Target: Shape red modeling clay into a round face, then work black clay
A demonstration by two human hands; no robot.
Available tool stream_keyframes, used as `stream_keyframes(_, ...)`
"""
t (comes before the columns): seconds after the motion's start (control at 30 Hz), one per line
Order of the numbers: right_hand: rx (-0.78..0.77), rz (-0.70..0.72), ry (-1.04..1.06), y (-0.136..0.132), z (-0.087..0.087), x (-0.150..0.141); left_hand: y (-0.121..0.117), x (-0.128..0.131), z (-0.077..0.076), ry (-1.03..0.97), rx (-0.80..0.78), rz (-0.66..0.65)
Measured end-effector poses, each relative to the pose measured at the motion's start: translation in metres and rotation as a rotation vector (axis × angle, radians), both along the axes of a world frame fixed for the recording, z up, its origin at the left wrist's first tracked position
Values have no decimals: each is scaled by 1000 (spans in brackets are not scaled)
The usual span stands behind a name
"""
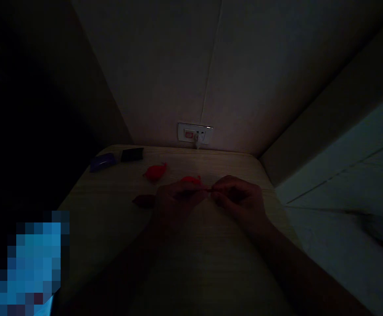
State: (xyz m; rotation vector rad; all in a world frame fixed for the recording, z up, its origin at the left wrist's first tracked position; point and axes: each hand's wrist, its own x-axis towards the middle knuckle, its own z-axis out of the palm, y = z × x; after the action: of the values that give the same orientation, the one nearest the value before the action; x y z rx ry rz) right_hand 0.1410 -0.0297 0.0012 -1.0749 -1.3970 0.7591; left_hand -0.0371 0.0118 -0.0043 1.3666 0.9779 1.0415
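Both hands meet over the wooden tabletop (207, 245) in dim light. My left hand (174, 199) is closed in a pinch, and so is my right hand (240, 197). Between the fingertips runs a thin, dark reddish strip (209, 190), gripped from both sides; its kind is too dark to make out. Just behind my left fingers a bright red piece (191, 179) shows in part. Farther back to the left lies a small red bundle (155, 172) with pointed, twisted ends. A dark reddish piece (143, 201) sits beside my left hand, partly covered by it.
At the back left corner lie a purple packet (102, 162) and a black packet (132, 154). The wall behind carries a socket plate (195, 133) with a red switch and something pale plugged in. A blurred-out bright blue screen-like patch (36, 263) is at lower left.
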Motion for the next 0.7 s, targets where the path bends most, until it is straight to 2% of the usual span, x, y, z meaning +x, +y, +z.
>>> stream_keyframes(0.13,9,30,-8,1,0,0,0,0,-1,-72,-6,-39)
stream_keyframes(0.37,-35,58,19,-1,-1,-1,0,1,1,6,36,-4)
stream_keyframes(0.7,12,37,0,1,0,1,-2,-1,0,-33,51,-37)
